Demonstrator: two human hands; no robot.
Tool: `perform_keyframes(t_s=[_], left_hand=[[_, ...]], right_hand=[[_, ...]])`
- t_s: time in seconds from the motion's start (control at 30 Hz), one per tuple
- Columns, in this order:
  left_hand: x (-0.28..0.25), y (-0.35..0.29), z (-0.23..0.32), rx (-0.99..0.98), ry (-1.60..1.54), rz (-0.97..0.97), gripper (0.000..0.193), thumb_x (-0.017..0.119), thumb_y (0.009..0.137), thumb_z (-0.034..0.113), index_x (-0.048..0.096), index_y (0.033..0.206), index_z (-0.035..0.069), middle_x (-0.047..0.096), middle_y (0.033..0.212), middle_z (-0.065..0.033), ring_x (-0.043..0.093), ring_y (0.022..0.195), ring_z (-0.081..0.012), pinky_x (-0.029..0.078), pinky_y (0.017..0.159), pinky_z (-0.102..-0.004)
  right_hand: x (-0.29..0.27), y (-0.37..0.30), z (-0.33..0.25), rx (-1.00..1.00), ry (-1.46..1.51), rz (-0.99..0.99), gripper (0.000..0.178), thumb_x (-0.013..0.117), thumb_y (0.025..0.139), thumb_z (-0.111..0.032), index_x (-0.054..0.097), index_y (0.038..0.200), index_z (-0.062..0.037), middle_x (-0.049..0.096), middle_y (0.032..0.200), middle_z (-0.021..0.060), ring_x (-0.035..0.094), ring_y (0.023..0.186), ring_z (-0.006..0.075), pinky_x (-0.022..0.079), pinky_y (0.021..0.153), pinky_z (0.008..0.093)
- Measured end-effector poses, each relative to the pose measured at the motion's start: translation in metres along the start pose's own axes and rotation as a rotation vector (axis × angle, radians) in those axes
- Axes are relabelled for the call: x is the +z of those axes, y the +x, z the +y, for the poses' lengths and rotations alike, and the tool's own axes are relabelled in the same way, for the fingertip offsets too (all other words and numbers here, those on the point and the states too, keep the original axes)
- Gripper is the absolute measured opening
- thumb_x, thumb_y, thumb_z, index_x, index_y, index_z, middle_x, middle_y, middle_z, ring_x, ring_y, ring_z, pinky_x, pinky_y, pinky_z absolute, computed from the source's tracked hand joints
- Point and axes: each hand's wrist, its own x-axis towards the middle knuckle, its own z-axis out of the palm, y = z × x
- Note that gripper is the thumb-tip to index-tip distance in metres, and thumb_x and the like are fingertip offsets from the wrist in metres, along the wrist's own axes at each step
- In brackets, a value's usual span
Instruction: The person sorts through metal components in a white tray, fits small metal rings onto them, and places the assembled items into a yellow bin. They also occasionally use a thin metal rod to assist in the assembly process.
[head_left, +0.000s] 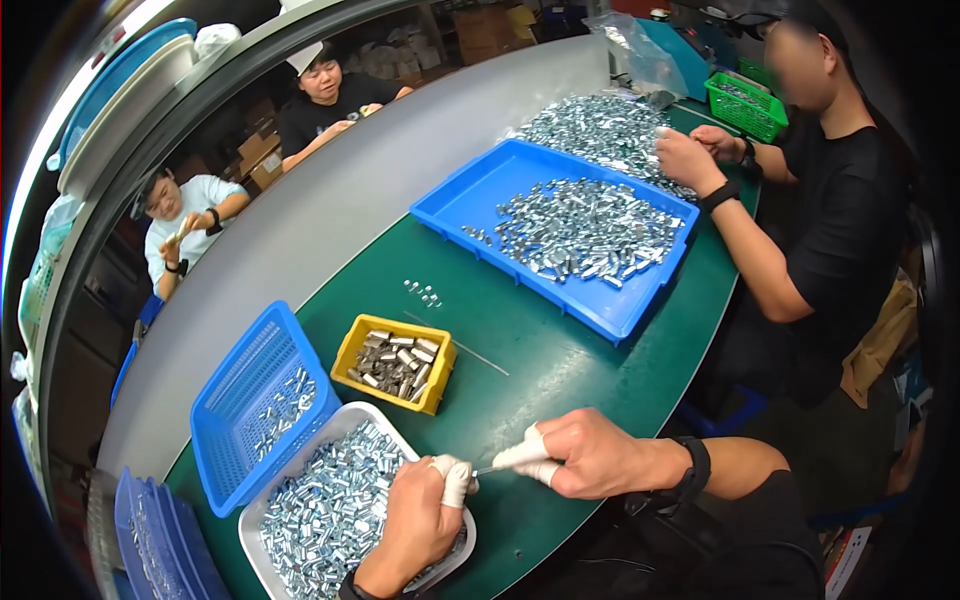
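My left hand (418,515) is closed over the right side of a white tub (255,545) full of small shiny metal cylinders (330,510). Its wrapped thumb and fingers pinch a small metal part, mostly hidden by them. From the right, my right hand (600,455) pinches a thin metal rod (484,470) whose far end meets that part at the left fingertips. White wraps cover fingers on both hands. Just beyond the tub sits a yellow bin (432,400) of larger metal pieces.
Behind the tub a blue perforated basket (215,440) leans, holding some cylinders. A long thin rod (470,352) and several loose pieces (424,294) lie on the green table. Farther off are a blue tray (465,190) and a heap of parts (580,125). A co-worker (830,200) sits right.
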Motion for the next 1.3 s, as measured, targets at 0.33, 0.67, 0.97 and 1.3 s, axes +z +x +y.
perform_keyframes(t_s=[0.33, 0.67, 0.97, 1.3], left_hand=[[0.002, 0.004, 0.000, -0.063, -0.058, -0.008, 0.030, 0.048, 0.101, 0.018, 0.063, 0.078, 0.004, 0.064, 0.073, -0.0125, 0.061, 0.071, -0.0321, 0.047, 0.068, -0.0410], [0.005, 0.010, -0.006, -0.104, -0.171, 0.013, 0.027, 0.051, 0.099, 0.020, 0.059, 0.078, 0.004, 0.060, 0.071, -0.0150, 0.057, 0.072, -0.0382, 0.043, 0.071, -0.0454], [0.003, 0.008, -0.005, -0.070, -0.113, -0.053, 0.034, 0.045, 0.103, 0.021, 0.060, 0.077, 0.004, 0.062, 0.071, -0.0110, 0.058, 0.071, -0.0346, 0.044, 0.072, -0.0424], [0.005, 0.012, -0.005, 0.010, 0.091, -0.111, 0.035, 0.043, 0.104, 0.022, 0.057, 0.077, 0.004, 0.060, 0.069, -0.0105, 0.057, 0.066, -0.0319, 0.045, 0.068, -0.0404]], right_hand=[[0.004, 0.001, 0.007, 0.056, 0.079, 0.113, 0.031, 0.066, 0.081, 0.002, 0.074, 0.108, -0.0098, 0.063, 0.071, 0.0116, 0.059, 0.058, 0.0238, 0.044, 0.053, 0.0346], [-0.007, 0.007, 0.005, 0.064, 0.004, 0.001, 0.031, 0.067, 0.079, 0.003, 0.074, 0.107, -0.0086, 0.064, 0.071, 0.0123, 0.060, 0.060, 0.0262, 0.046, 0.054, 0.0348], [-0.004, 0.009, 0.010, 0.071, 0.039, -0.028, 0.026, 0.067, 0.080, 0.005, 0.076, 0.102, -0.0071, 0.059, 0.064, 0.0109, 0.054, 0.053, 0.0212, 0.040, 0.050, 0.0331], [-0.006, 0.007, 0.020, 0.185, 0.200, -0.035, 0.024, 0.066, 0.083, 0.006, 0.075, 0.102, -0.0048, 0.063, 0.067, 0.0094, 0.055, 0.056, 0.0154, 0.041, 0.051, 0.0307]])
